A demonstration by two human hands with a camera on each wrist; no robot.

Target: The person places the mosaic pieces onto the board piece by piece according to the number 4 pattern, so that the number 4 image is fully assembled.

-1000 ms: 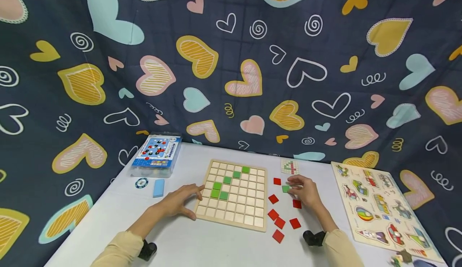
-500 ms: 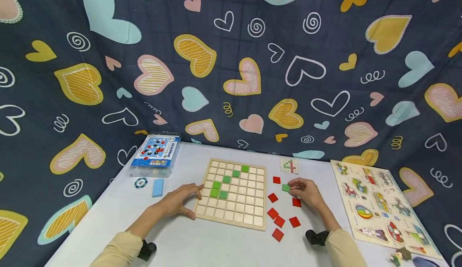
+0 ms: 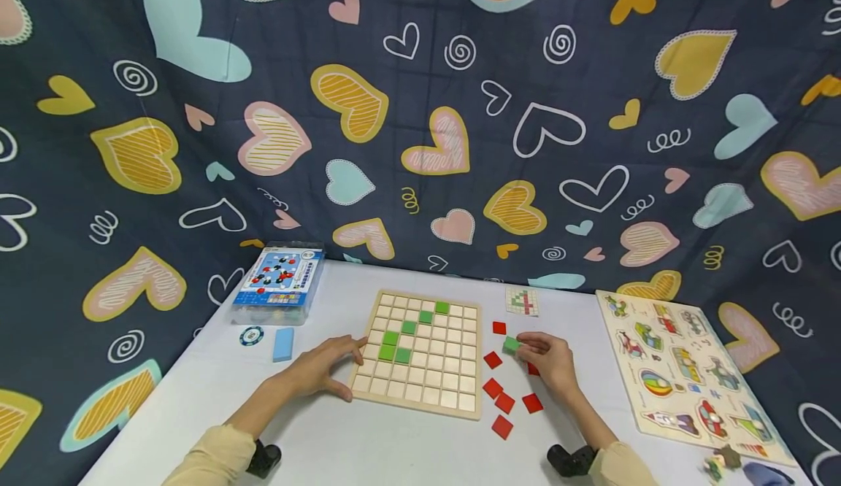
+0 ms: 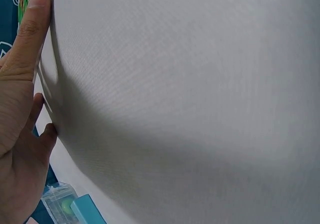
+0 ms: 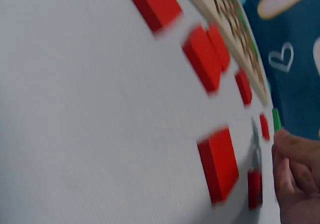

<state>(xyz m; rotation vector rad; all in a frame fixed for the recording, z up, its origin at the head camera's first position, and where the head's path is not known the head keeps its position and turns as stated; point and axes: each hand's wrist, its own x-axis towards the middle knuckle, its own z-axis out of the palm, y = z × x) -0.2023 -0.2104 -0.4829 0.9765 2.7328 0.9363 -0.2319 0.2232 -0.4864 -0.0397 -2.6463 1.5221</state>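
My left hand (image 3: 322,369) rests against the left edge of a wooden grid board (image 3: 417,385), with thumb and fingers spread along the rim. The left wrist view has that thumb (image 4: 31,34) straight along the board's side. Several green tiles (image 3: 442,308) sit in cells of the board, mostly in a diagonal. To the right of the board, my right hand (image 3: 550,360) pinches a green tile (image 3: 511,345) between thumb and fingertips, raised and tilted above the table. Several red tiles (image 3: 502,427) lie loose around it, one partly hidden under the hand.
Behind the red tiles lies a small pattern card (image 3: 522,301). A wooden vehicle puzzle (image 3: 696,376) occupies the right side. At the left are a clear box with a blue label (image 3: 279,282), a round chip (image 3: 252,336) and a blue block (image 3: 283,344). Patterned cloth (image 3: 420,143) hangs behind.
The green tile has come up off the table in my right hand and shifted slightly left towards the board. The left hand stays at the board's edge. The head view has turned slightly.
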